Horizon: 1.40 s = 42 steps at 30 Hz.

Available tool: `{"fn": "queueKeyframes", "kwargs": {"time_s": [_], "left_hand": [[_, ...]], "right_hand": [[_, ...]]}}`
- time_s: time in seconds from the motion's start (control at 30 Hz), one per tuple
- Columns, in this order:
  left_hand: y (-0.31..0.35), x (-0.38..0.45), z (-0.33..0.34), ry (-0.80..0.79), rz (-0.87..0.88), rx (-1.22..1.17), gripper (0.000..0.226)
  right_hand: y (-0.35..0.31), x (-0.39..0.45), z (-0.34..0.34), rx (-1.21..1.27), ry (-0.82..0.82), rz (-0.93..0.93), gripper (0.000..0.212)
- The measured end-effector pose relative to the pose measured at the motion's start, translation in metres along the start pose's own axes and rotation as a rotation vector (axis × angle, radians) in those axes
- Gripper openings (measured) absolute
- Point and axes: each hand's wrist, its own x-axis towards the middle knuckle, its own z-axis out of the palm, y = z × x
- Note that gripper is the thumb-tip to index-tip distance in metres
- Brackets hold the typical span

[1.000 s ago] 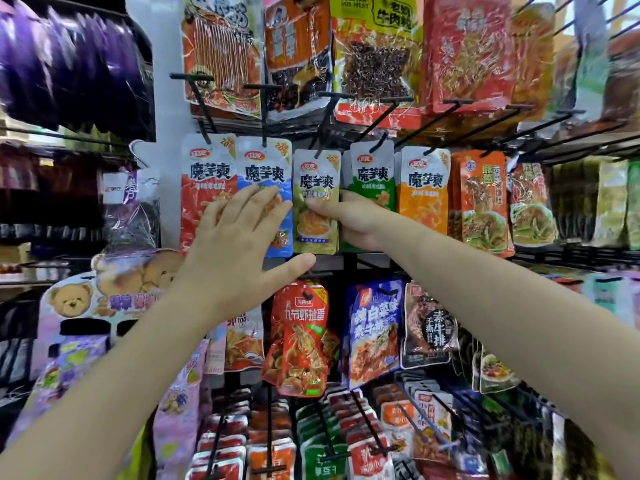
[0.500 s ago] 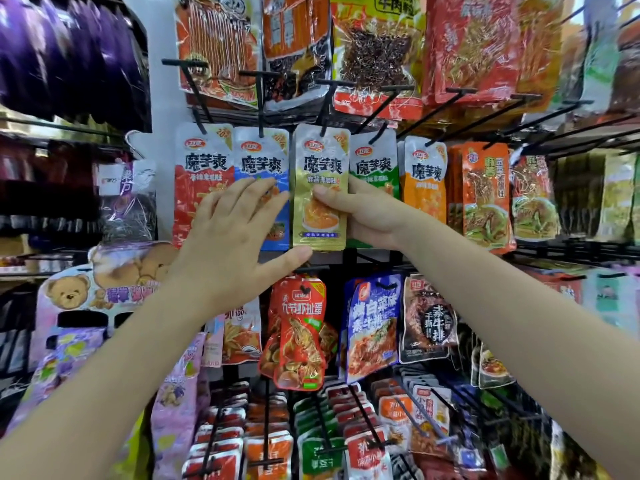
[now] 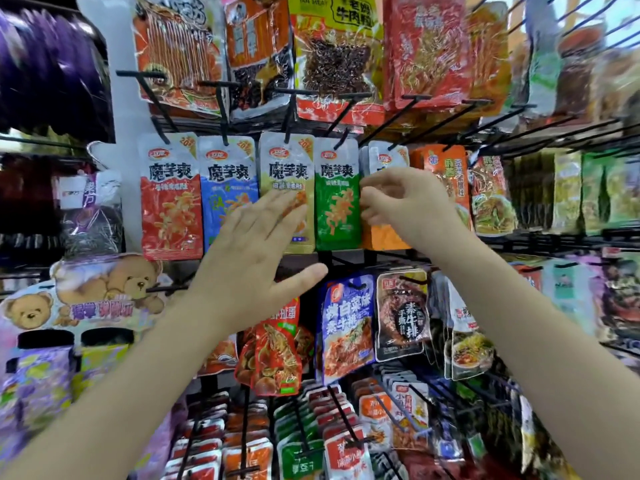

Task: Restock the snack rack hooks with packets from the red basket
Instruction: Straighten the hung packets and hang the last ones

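Note:
A row of konjac snack packets hangs from black hooks: red, blue, yellow, green and orange. My left hand is spread flat, fingertips lying over the lower part of the yellow packet and the blue packet's edge. My right hand is curled in front of the orange packet, its fingertips pinching that packet's left edge beside the green one. The red basket is out of view.
Larger snack bags hang on the row above. Below hang shrimp, blue and black packets, with several rows of small packets on pegs under them. A bear-print display stands at the left.
My right hand let go of the yellow packet, which now hangs on its hook, and moved right to the orange packet. My left hand slid right onto the yellow packet.

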Motion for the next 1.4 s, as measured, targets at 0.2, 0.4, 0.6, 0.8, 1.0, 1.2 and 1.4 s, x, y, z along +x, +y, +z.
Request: {"fn": "queueKeyframes", "kwargs": {"time_s": [0.2,0.4,0.6,0.8,1.0,1.2,1.4], "left_hand": [[0.01,0.006,0.023,0.012,-0.01,0.063,0.088],[0.011,0.007,0.024,0.034,-0.037,0.025,0.085],[0.011,0.006,0.024,0.062,-0.069,-0.06,0.087],[0.013,0.006,0.026,0.067,-0.086,-0.088,0.086],[0.013,0.007,0.026,0.069,-0.091,-0.093,0.085],[0.014,0.005,0.025,0.059,-0.096,-0.108,0.086],[0.015,0.006,0.025,0.058,-0.097,-0.11,0.086]], "right_hand": [[0.005,0.021,0.012,-0.263,-0.111,0.095,0.056],[0.016,0.042,0.032,-0.024,-0.281,0.305,0.09],[0.047,0.054,0.049,0.412,-0.348,0.394,0.119],[0.038,0.052,0.052,0.591,-0.354,0.444,0.093],[0.046,0.056,0.068,0.694,-0.309,0.471,0.114],[0.038,0.045,0.064,0.745,-0.277,0.423,0.104],[0.033,0.034,0.055,0.659,-0.237,0.332,0.084]]}}
